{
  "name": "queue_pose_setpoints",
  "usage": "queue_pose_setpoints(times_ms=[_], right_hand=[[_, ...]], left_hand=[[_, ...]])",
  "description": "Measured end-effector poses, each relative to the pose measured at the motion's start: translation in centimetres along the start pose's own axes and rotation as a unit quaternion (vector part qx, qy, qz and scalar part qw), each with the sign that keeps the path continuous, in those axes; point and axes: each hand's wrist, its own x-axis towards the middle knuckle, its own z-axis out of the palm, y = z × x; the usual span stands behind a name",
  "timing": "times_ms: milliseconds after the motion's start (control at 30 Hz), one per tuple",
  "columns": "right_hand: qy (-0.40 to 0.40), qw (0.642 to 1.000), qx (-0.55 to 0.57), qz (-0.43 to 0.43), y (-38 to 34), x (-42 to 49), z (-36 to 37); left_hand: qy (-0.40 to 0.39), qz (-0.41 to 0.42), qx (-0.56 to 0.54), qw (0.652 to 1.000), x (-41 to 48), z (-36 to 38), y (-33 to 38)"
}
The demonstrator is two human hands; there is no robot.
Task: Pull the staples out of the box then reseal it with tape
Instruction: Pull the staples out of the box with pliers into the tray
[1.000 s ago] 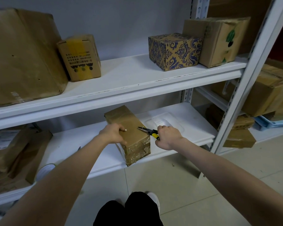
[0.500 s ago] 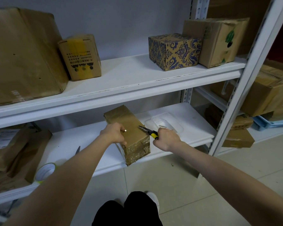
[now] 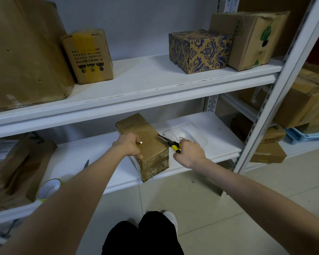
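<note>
Box [image 3: 149, 137]: laid on the lower shelf [image 3: 99, 162], near end at the front edge; staples [image 3: 161, 165] are seen in that taped end.
Left hand [image 3: 129, 146]: curled over the box top from 9 o'clock, gripping it.
Right hand [image 3: 189, 153]: clenched round the yellow-handled pliers [image 3: 170, 143] at the box's 3 o'clock.
Pliers nose: set against the box's upper right edge.
Tape roll [image 3: 48, 188]: at the box's 8 o'clock, well apart.

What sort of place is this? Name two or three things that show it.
Probably a storeroom or packing room: white metal shelving holding worn cardboard boxes, a tape roll on the lower shelf, and pliers at a taped box.
</note>
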Motion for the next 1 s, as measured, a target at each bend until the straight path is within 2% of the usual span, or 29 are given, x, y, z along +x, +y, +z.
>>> queue_pose_setpoints(times_ms=[100, 167, 300, 467, 733, 900, 1000], right_hand=[[0.103, 0.993, -0.059, -0.027, 0.4, 0.4, -0.5], [0.119, 0.987, -0.102, -0.034, 0.5, 1.3, -1.9], [0.051, 0.996, -0.037, 0.056, 1.8, 2.8, -2.9], [-0.016, 0.983, -0.03, 0.181, 5.3, 3.7, -0.7], [-0.049, 0.967, -0.067, 0.242, 6.1, 5.4, 1.6], [-0.015, 0.973, -0.067, 0.221, 5.4, 5.4, 2.2], [0.003, 0.988, -0.043, 0.148, 4.4, 4.8, 1.6]], left_hand=[[-0.003, -0.002, -0.001, 1.0, 0.0, -0.2, 0.1], [-0.006, -0.002, 0.0, 1.0, -0.1, -0.3, 0.2], [-0.005, 0.002, 0.014, 1.0, -0.3, -0.2, 0.6], [0.004, 0.01, 0.036, 0.999, -0.4, 0.2, 0.4], [0.005, 0.007, 0.029, 1.0, 0.4, 0.3, 0.1], [0.011, 0.011, 0.017, 1.0, 0.5, 0.4, -0.1], [0.016, 0.012, 0.01, 1.0, 0.3, 0.5, -0.2]])
